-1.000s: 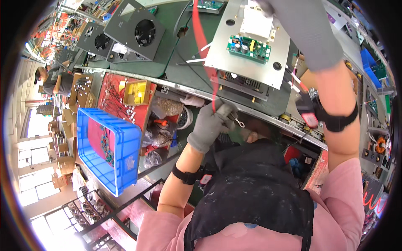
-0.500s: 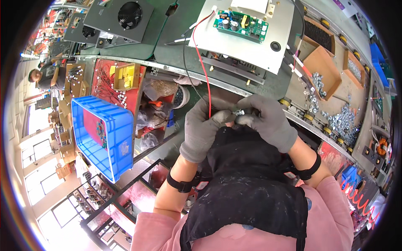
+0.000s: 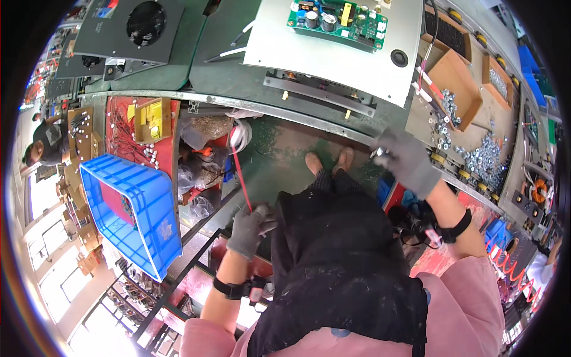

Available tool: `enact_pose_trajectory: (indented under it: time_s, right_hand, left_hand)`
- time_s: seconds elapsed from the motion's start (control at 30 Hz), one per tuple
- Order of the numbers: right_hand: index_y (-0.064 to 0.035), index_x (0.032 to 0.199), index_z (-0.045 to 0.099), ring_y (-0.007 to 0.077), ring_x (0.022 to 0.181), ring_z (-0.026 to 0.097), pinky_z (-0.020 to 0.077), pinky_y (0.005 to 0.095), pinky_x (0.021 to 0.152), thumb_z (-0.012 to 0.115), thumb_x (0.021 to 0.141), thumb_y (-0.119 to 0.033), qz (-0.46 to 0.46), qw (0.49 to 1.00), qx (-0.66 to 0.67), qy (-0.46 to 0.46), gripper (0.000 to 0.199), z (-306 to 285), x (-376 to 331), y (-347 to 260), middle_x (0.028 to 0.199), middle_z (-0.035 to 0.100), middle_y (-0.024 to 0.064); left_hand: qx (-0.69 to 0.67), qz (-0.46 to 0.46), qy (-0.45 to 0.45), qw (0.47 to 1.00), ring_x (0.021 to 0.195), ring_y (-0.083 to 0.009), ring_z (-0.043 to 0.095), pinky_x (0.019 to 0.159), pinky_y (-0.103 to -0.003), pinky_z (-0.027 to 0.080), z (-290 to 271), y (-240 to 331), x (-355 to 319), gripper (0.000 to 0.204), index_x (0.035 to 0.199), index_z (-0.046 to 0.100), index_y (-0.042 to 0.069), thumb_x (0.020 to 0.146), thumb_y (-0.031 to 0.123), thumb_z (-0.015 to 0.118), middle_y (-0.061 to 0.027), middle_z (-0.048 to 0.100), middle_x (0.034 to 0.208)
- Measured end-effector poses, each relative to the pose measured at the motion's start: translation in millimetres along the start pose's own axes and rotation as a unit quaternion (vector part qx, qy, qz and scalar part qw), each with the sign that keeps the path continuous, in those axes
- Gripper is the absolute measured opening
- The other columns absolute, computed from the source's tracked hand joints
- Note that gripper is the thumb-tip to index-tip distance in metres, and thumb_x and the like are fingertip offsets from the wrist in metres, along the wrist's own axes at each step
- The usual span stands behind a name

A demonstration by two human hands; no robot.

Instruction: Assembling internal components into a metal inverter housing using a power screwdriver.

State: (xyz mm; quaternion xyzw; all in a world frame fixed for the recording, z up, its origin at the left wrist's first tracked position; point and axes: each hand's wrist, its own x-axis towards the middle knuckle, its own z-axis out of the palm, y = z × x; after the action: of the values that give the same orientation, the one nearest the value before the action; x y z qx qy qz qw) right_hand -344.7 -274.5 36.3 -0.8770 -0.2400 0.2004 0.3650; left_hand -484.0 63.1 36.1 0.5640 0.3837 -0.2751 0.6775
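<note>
My left hand (image 3: 251,231), in a grey glove, is low at left of my black apron, its fingers closed around a red wire (image 3: 241,175). The wire rises from the fingers in a nearly straight line. My gloved right hand (image 3: 410,165) is raised beside the workbench's front edge, pinching a small shiny metal piece (image 3: 379,153) too blurred to name. Beyond the hands, a pale metal panel (image 3: 333,68) lies on the bench, bearing a green circuit board (image 3: 339,22). Under its front edge is a dark metal bar (image 3: 318,95).
Loose nuts (image 3: 485,157) lie at right beside an open cardboard box (image 3: 455,89). A blue crate (image 3: 128,217) stands at left, near a yellow parts box (image 3: 151,121). A grey housing with a fan (image 3: 146,24) sits at far left. Another person (image 3: 47,143) works in the distance.
My hands, together at the centre before, have parted: the left went down and left with the red wire, the right moved right to the bench edge. The view has shifted slightly.
</note>
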Motion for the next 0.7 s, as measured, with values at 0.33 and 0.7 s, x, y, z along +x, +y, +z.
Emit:
enact_pose_trajectory:
  time_s: [0.33, 0.7]
  right_hand:
    - [-0.0057, 0.101, 0.063, 0.0253, 0.088, 0.061, 0.0494, 0.0345, 0.077, 0.06, 0.082, -0.016, 0.053, 0.969, -0.059, 0.234, 0.022, 53, 107, 109, 0.1, 0.064, 0.0095]
    - [-0.0017, 0.104, 0.059, 0.018, 0.087, 0.059, 0.0499, 0.0287, 0.075, 0.056, 0.087, -0.013, 0.05, 0.98, 0.063, 0.18, 0.021, 67, 137, 155, 0.096, 0.062, 0.0086]
  left_hand:
    - [0.307, 0.385, 0.101, 0.865, 0.094, -0.0332, 0.06, 0.081, -0.04, 0.046, 120, 99, 143, 0.046, 0.116, 0.053, 0.004, 0.08, 0.032, 0.059, -0.017, 0.062, 0.101]
    - [0.518, 0.358, 0.153, 0.761, 0.093, -0.0307, 0.061, 0.078, -0.038, 0.049, 148, 128, 156, 0.035, 0.1, 0.061, 0.006, 0.082, 0.035, 0.059, -0.0137, 0.066, 0.09]
